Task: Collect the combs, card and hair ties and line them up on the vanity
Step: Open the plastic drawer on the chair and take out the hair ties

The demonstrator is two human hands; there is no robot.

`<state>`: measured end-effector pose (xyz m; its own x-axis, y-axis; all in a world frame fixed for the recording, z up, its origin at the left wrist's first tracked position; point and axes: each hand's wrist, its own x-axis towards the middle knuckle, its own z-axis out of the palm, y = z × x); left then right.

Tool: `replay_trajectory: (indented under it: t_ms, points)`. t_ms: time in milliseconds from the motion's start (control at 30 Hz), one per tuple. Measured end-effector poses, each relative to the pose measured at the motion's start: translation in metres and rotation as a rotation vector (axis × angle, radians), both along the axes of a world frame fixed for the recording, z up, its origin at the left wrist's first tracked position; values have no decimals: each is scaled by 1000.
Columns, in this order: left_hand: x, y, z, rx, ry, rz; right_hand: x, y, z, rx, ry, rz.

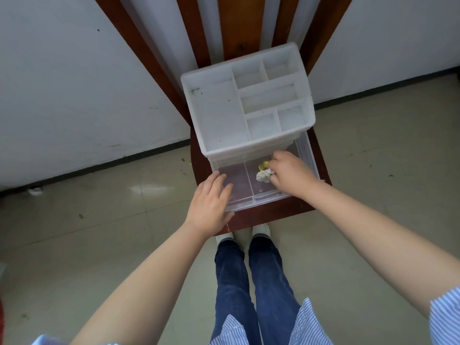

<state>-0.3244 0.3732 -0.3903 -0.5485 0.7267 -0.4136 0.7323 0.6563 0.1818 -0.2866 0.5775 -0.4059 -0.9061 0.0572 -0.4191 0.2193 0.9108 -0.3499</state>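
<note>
Mid-frame, right hand [290,171] fingers pinch the white hair tie [264,176] inside the clear drawer [251,202]; left hand [211,204], fingers flat together, braces it. Yellow tie [263,166] might snag and drop.

Yellow item [263,166] half under right hand [291,173]

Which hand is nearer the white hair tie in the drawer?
Right. The right hand is touching the white hair tie inside the drawer; the left hand rests on the drawer's front left corner, apart from it.

drawer [251,195] open from above, white organiser top [246,105] overhanging its rear
</note>
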Motion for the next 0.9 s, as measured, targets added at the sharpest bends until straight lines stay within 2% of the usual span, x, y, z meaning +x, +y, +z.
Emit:
replay_trajectory:
  t_ms: [133,200,333,433,533,600,700,767,900]
  points:
    - [-3,1,7,3,39,-33,28,9,21,-123,104,-203]
    - [-2,4,10,38,79,-31,45,3,29,-205,121,-207]
    - [-10,20,13,94,153,25,72,-13,21,-382,-77,-203]
    - [-21,29,10,75,204,22,59,-5,5,-267,-112,-291]
    - [-36,32,9,52,163,204,26,3,1,-190,80,-300]
    - [-45,35,11,21,174,209,3,6,0,-155,132,-290]
    - [-56,39,9,19,233,128,-16,6,-2,-96,119,-245]
    - [-57,42,8,11,203,128,-16,4,-3,-79,72,-220]
    - [-58,42,9,-130,155,90,2,-3,0,-111,10,-226]
